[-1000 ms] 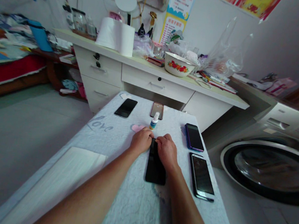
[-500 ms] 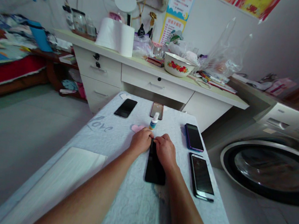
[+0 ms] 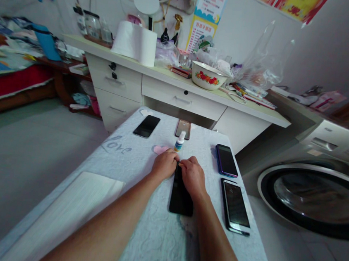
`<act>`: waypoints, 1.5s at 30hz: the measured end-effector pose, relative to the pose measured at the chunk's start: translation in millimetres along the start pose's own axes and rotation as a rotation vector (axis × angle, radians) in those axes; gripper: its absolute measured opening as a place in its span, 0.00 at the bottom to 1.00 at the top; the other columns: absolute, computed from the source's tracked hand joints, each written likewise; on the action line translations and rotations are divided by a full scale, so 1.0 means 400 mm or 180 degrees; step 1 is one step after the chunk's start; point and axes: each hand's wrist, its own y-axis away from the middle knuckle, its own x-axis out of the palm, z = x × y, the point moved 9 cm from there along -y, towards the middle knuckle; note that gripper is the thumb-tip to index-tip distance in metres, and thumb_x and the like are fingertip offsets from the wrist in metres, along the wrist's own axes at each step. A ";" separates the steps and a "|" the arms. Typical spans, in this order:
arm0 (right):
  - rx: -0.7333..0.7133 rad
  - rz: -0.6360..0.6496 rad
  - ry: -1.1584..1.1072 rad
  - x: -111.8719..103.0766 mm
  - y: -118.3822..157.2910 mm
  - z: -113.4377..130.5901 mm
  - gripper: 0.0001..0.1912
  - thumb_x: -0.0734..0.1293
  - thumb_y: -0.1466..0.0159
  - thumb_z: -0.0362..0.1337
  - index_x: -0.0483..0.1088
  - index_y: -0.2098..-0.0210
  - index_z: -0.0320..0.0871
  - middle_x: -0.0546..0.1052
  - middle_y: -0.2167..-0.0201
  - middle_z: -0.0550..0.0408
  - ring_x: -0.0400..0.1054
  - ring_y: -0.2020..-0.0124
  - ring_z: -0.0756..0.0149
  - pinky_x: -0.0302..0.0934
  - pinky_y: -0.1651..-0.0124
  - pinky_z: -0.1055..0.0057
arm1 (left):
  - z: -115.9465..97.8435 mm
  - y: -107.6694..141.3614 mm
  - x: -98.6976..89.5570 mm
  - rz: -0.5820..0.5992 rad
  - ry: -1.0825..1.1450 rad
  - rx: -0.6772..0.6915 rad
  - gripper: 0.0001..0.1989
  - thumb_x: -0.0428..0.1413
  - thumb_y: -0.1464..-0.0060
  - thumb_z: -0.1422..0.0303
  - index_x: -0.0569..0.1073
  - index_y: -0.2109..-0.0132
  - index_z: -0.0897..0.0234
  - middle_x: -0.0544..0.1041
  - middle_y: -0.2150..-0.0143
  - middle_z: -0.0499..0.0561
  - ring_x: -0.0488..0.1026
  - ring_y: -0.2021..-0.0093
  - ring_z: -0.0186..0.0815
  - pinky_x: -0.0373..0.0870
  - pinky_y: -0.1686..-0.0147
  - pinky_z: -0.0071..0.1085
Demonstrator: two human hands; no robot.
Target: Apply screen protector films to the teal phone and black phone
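Observation:
A black phone (image 3: pixel 181 195) lies lengthwise on the cloth-covered table (image 3: pixel 151 236), its far end between my two hands. My left hand (image 3: pixel 165 162) is closed at its far left corner, fingers curled and pressed on the edge. From the right, my right hand (image 3: pixel 193 174) covers part of the phone, with fingers bent in a pinch at the same far edge. What the fingertips grip beyond the phone's edge is hidden. Just past my hands stands a small white spray bottle (image 3: pixel 180 141) with a blue and yellow label.
Other phones lie about the table: a dark phone (image 3: pixel 146 126) far left, a purple-edged phone (image 3: pixel 226 160) and a white phone (image 3: pixel 237 205) at right, and a phone case (image 3: pixel 183 128) behind the bottle. A folded white cloth (image 3: pixel 69 211) is at left. Beyond stands a desk (image 3: pixel 172 91); right, a washing machine (image 3: pixel 321 162).

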 end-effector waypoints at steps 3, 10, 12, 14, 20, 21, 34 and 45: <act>0.0010 0.0007 0.0018 0.004 -0.001 -0.003 0.11 0.60 0.31 0.36 0.76 0.59 0.46 0.70 0.63 0.54 0.67 0.65 0.70 0.55 0.62 0.76 | -0.002 -0.001 0.002 0.0005 -0.0014 0.0030 0.12 0.49 0.48 0.78 0.76 0.67 0.62 0.76 0.60 0.50 0.73 0.56 0.35 0.67 0.55 0.29; -0.0012 0.0067 -0.0007 0.001 -0.003 0.003 0.12 0.60 0.32 0.35 0.76 0.61 0.46 0.70 0.64 0.54 0.66 0.66 0.70 0.55 0.62 0.75 | 0.000 -0.001 0.005 0.0010 -0.0051 0.0031 0.12 0.49 0.47 0.78 0.76 0.66 0.62 0.76 0.59 0.51 0.72 0.55 0.35 0.68 0.54 0.30; -0.0019 0.0084 -0.0029 0.001 -0.003 0.005 0.12 0.60 0.32 0.35 0.76 0.61 0.46 0.70 0.64 0.54 0.66 0.65 0.69 0.55 0.62 0.75 | 0.002 -0.002 0.006 0.0000 -0.0039 0.0038 0.12 0.49 0.48 0.78 0.76 0.66 0.62 0.76 0.59 0.51 0.72 0.55 0.35 0.68 0.54 0.30; -0.0039 0.0095 -0.0055 0.001 -0.002 0.007 0.11 0.61 0.32 0.35 0.76 0.61 0.45 0.70 0.64 0.54 0.67 0.65 0.69 0.55 0.61 0.75 | 0.003 -0.002 0.006 -0.0003 -0.0022 0.0043 0.12 0.49 0.48 0.78 0.76 0.67 0.62 0.76 0.59 0.50 0.72 0.55 0.35 0.67 0.53 0.30; -0.0076 0.0119 -0.0114 0.001 0.002 0.011 0.11 0.61 0.32 0.34 0.76 0.61 0.45 0.70 0.64 0.53 0.67 0.64 0.69 0.56 0.60 0.75 | 0.003 0.000 0.005 0.0021 0.0012 -0.0004 0.12 0.49 0.48 0.77 0.76 0.67 0.62 0.76 0.60 0.50 0.73 0.55 0.35 0.67 0.54 0.30; -0.0082 0.0125 -0.0123 0.001 0.002 0.012 0.11 0.61 0.32 0.34 0.76 0.61 0.45 0.70 0.64 0.53 0.67 0.64 0.69 0.56 0.60 0.75 | 0.003 0.000 0.004 0.0028 0.0019 -0.0014 0.12 0.49 0.48 0.77 0.76 0.67 0.62 0.76 0.60 0.50 0.73 0.55 0.35 0.67 0.54 0.30; -0.0114 0.0187 -0.0139 -0.005 0.008 0.017 0.10 0.61 0.32 0.33 0.75 0.64 0.44 0.70 0.65 0.53 0.67 0.64 0.69 0.56 0.59 0.75 | -0.006 0.001 -0.005 0.0045 0.0014 -0.0036 0.12 0.49 0.48 0.78 0.76 0.67 0.62 0.76 0.60 0.51 0.73 0.56 0.35 0.68 0.55 0.30; -0.0129 0.0192 -0.0155 -0.007 0.007 0.018 0.10 0.61 0.32 0.33 0.75 0.64 0.44 0.70 0.65 0.54 0.67 0.63 0.70 0.56 0.59 0.76 | -0.005 0.000 -0.003 0.0046 0.0029 -0.0017 0.12 0.49 0.48 0.78 0.76 0.67 0.62 0.76 0.60 0.50 0.73 0.56 0.35 0.68 0.55 0.30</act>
